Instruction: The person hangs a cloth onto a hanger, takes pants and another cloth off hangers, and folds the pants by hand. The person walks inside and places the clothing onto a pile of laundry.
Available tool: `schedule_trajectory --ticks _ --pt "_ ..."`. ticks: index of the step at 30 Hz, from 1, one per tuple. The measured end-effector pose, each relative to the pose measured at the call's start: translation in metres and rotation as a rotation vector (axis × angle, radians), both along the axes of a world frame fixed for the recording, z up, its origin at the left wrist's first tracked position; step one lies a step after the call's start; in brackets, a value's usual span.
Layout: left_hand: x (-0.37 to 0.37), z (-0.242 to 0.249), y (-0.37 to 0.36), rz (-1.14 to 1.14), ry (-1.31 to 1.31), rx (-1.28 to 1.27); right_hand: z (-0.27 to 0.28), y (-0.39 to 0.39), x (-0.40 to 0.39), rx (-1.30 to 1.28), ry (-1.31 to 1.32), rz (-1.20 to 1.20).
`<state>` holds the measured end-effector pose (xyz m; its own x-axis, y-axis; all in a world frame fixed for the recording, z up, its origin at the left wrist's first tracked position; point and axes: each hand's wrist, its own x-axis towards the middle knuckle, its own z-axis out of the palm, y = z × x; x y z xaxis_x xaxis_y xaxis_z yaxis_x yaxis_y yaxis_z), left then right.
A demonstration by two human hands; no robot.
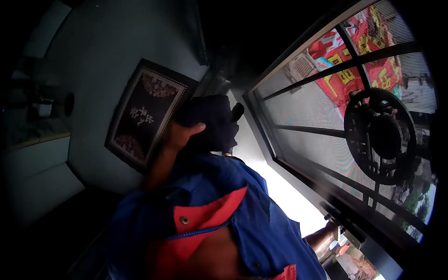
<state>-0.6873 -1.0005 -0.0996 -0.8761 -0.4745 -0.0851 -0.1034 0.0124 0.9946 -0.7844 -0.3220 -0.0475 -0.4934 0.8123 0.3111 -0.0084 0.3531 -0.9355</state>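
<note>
My left hand (181, 135) is in the middle of the view, its thumb stretched out to the side. It appears to hold nothing, though its other fingers are mostly in shadow. Beyond it lies a dark doormat (145, 114) with a patterned border and pale characters. My right hand (330, 229) is at the lower right, at the edge of a screen door (308, 133). Its fingers seem to be closed round the door handle (346, 234), partly hidden. The blue jacket (275, 210) with red trim that I wear fills the bottom. Dark trouser legs (207, 121) show above it.
The screen door has dark bars and a round black ornament (380, 135). Through its mesh a red banner (345, 77) with yellow characters is visible. Bright light falls on the floor (284, 191) beside the door. A pale wall or cabinet (42, 186) stands at the left.
</note>
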Motion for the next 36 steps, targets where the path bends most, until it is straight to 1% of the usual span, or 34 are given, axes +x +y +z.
schedule_trajectory --ticks 1,2,3,4,5,7,8,9,10,11,13,14,16,17,19,20,22,23,25,26,27,28,29,30,31,32,33,34,35,36 --pt "-0.007 -0.008 -0.016 -0.066 0.004 0.022 0.001 -0.005 0.004 -0.018 -0.001 -0.02" --pt "-0.008 -0.005 -0.017 -0.065 0.023 0.012 -0.001 -0.001 0.013 -0.068 0.008 -0.057" --pt "-0.023 -0.026 -0.034 -0.061 -0.015 -0.041 -0.01 -0.012 0.008 -0.098 0.001 -0.08" --pt "-0.032 -0.033 -0.049 -0.074 -0.048 -0.091 -0.009 -0.019 0.014 -0.129 0.005 -0.106" --pt "-0.034 -0.02 -0.054 -0.072 -0.037 -0.09 -0.013 -0.025 0.021 -0.171 0.009 -0.141" --pt "-0.071 -0.023 -0.089 -0.091 -0.031 -0.122 -0.035 -0.053 0.026 -0.287 0.034 -0.206" --pt "-0.089 -0.031 -0.127 -0.086 -0.035 -0.121 -0.042 -0.079 0.025 -0.324 0.038 -0.246" --pt "-0.09 -0.025 -0.13 -0.13 -0.066 -0.19 -0.044 -0.087 0.033 -0.372 0.047 -0.284" --pt "-0.102 -0.023 -0.151 -0.181 -0.096 -0.274 -0.051 -0.106 0.037 -0.414 0.063 -0.324" --pt "-0.118 -0.024 -0.192 -0.197 -0.112 -0.274 -0.051 -0.135 0.039 -0.446 0.062 -0.369" --pt "-0.128 -0.011 -0.222 -0.265 -0.068 -0.081 -0.039 -0.168 0.051 -0.486 0.08 -0.435" --pt "-0.145 -0.025 -0.261 -0.266 -0.08 -0.068 -0.036 -0.188 0.047 -0.49 0.085 -0.463" --pt "-0.135 -0.014 -0.267 -0.379 -0.091 -0.159 -0.029 -0.18 0.06 -0.531 0.121 -0.507" --pt "-0.151 -0.031 -0.317 -0.398 -0.132 -0.122 -0.006 -0.213 0.055 -0.508 0.1 -0.547" --pt "-0.157 -0.025 -0.345 -0.491 -0.175 -0.17 0.006 -0.215 0.064 -0.52 0.134 -0.588" --pt "-0.169 -0.03 -0.371 -0.535 -0.201 -0.166 0.017 -0.227 0.067 -0.52 0.134 -0.624" --pt "-0.166 -0.009 -0.376 -0.524 -0.212 -0.213 0.031 -0.214 0.077 -0.527 0.176 -0.639" --pt "-0.184 -0.008 -0.401 -0.595 -0.221 -0.223 0.041 -0.228 0.084 -0.534 0.198 -0.682" --pt "-0.182 0.01 -0.399 -0.591 -0.224 -0.251 0.058 -0.216 0.097 -0.553 0.26 -0.688" --pt "-0.193 0.012 -0.398 -0.686 -0.183 -0.255 0.068 -0.213 0.119 -0.572 0.341 -0.717" --pt "-0.192 0.012 -0.4 -0.628 -0.176 -0.232 0.07 -0.201 0.104 -0.594 0.365 -0.691" --pt "-0.189 0.009 -0.393 -0.615 -0.136 -0.196 0.074 -0.189 0.112 -0.615 0.423 -0.669" --pt "-0.192 0.008 -0.384 -0.685 -0.095 -0.136 0.084 -0.208 0.189 -0.62 0.563 -0.723" --pt "-0.196 0.015 -0.388 -0.705 -0.114 -0.193 0.086 -0.247 0.139 -0.648 0.601 -0.673" --pt "-0.194 0.014 -0.385 -0.73 -0.068 -0.146 0.071 -0.233 0.157 -0.595 0.573 -0.601" --pt "-0.201 0.022 -0.377 -0.775 -0.038 -0.14 0.082 -0.259 0.143 -0.584 0.539 -0.681" --pt "-0.206 0.016 -0.377 -0.809 -0.012 -0.119 0.086 -0.286 0.133 -0.528 0.554 -0.644" --pt "-0.212 0.011 -0.374 -0.836 0.005 -0.1 0.096 -0.317 0.121 -0.532 0.528 -0.61" --pt "-0.218 0.016 -0.37 -0.887 0.03 -0.093 0.091 -0.308 0.123 -0.587 0.567 -0.587" --pt "-0.206 0.034 -0.301 -0.909 -0.028 -0.188 0.051 -0.252 0.137 -0.63 0.588 -0.63"
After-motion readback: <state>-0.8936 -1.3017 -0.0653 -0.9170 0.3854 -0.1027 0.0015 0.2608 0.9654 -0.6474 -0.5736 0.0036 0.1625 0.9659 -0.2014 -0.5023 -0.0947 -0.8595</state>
